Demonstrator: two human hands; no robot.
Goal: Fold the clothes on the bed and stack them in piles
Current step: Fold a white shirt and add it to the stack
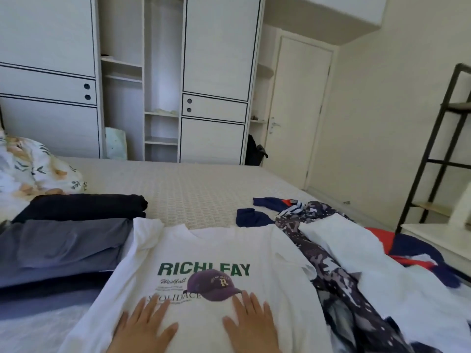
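The white printed T-shirt (pixel 204 253) lies face up on the bed (pixel 204 184), between the folded dark garments (pixel 66 240) and the unfolded heap (pixel 356 263). Left hand (pixel 142 327) and right hand (pixel 251 323) press flat on its lower front, fingers straight, gripping nothing — this looks like smoothing. Next, likely, folding a side and sleeve inward — pinching the edge.

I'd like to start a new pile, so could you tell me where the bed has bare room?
Bare bedspread lies beyond the white T-shirt, between the folded dark clothes and the navy garment. The unfolded heap crowds the right side.
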